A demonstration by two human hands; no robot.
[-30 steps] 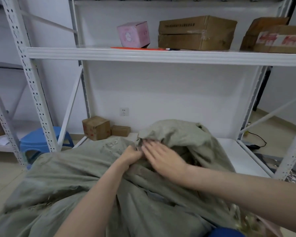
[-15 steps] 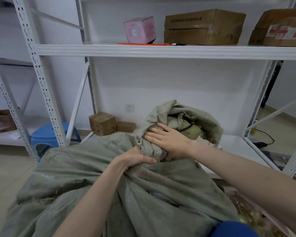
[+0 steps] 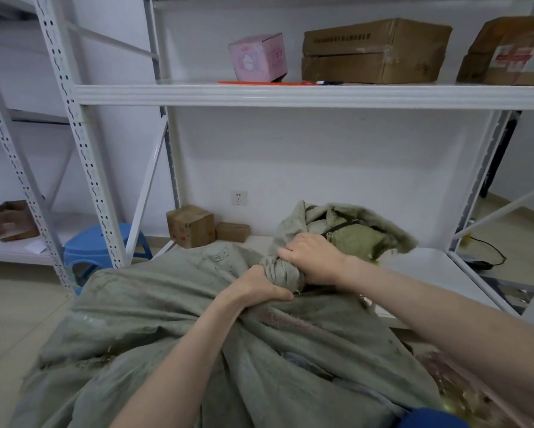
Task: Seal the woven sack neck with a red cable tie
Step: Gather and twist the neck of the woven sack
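Observation:
A large grey-green woven sack [image 3: 173, 329] fills the lower part of the view. Its neck [image 3: 282, 268] is bunched and twisted into a tight rope. My left hand [image 3: 256, 287] grips the base of that twist from the near side. My right hand [image 3: 313, 257] is curled round the neck just above it, and the frayed mouth of the sack [image 3: 352, 230] flops open beyond my fingers. A long red cable tie [image 3: 265, 83] lies flat on the upper shelf, in front of a pink box.
White metal shelving [image 3: 290, 95] stands ahead, with a pink box [image 3: 258, 57] and brown cartons [image 3: 373, 50] on its upper shelf. Small cartons [image 3: 190, 225] sit on the floor by the wall, and a blue stool [image 3: 102, 245] stands at left. A black cable [image 3: 488, 251] lies on the floor at right.
The loose sack top has been gathered and twisted into a tight neck. My right hand went from lying flat on the fabric to curling round it, and the mouth now stands up behind.

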